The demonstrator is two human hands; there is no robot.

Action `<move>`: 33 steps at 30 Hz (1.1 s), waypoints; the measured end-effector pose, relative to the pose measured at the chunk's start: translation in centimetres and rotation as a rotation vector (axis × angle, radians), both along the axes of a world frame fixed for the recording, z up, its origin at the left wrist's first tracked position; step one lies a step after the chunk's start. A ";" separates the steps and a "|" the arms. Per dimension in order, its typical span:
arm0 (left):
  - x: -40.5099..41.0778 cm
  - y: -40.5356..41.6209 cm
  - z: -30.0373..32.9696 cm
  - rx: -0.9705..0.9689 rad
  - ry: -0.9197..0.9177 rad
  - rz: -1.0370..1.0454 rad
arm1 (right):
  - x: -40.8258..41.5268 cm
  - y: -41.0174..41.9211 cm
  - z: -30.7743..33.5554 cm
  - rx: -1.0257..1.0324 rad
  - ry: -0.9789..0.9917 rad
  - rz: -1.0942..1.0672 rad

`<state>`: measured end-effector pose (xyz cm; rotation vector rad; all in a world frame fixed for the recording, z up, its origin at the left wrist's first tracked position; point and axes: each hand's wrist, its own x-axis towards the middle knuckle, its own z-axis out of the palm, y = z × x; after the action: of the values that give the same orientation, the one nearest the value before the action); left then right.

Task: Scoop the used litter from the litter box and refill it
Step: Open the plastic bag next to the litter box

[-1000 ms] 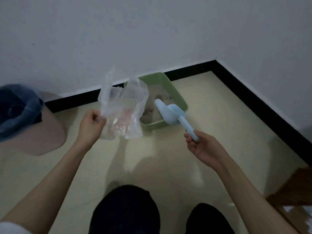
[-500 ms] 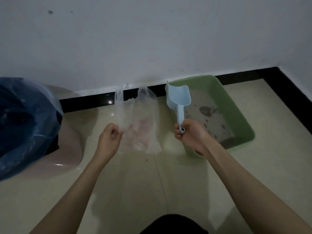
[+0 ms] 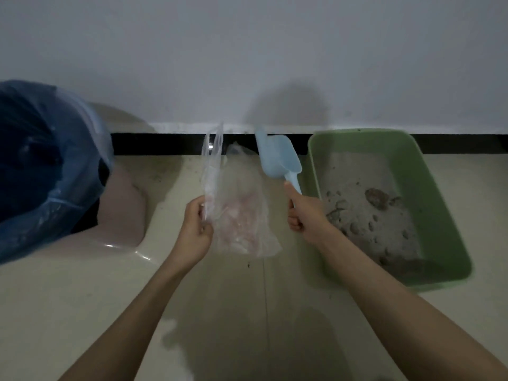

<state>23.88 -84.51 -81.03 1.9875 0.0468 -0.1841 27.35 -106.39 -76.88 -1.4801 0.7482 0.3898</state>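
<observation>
Dim light. Plain white wall (image 3: 247, 56) ahead, black baseboard (image 3: 165, 144) along its foot. Glossy cream tiled floor (image 3: 68, 312). At floor's left edge, pinkish bin (image 3: 121, 204) lined with blue plastic bag (image 3: 41, 160).

left hand (image 3: 193, 237) pinches plastic bag (image 3: 239, 213) — right hand (image 3: 306, 215) grips scoop (image 3: 277, 158) | litter box (image 3: 437, 215) right

The clear bag (image 3: 236, 215) in the left grip (image 3: 193, 232) is looking like thin, crinkled plastic film; the scoop (image 3: 279, 158) in the right grip (image 3: 305, 213) is showing smooth matt plastic. Right of it, the litter box (image 3: 439, 215) is showing smooth plastic walls, holding rough, clumpy litter (image 3: 368, 204).
</observation>
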 end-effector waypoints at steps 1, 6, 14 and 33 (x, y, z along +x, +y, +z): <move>-0.4 -0.1 -0.9 0.013 -0.008 0.006 | -0.2 0.1 -0.9 -0.096 -0.008 0.036; -2.6 0.0 -5.8 0.117 0.033 0.103 | -2.7 -0.1 -7.9 -0.352 -0.038 0.149; -3.9 -1.5 -4.7 0.462 0.288 0.424 | -5.8 -2.4 -11.5 -0.489 0.028 0.349; -7.6 1.1 2.7 -0.016 -0.163 0.191 | 3.8 5.9 -3.7 -0.077 0.028 0.215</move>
<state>16.23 -83.39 -78.37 1.9623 0.1289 0.1002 31.18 -100.54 -80.62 -1.6363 0.6335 0.5511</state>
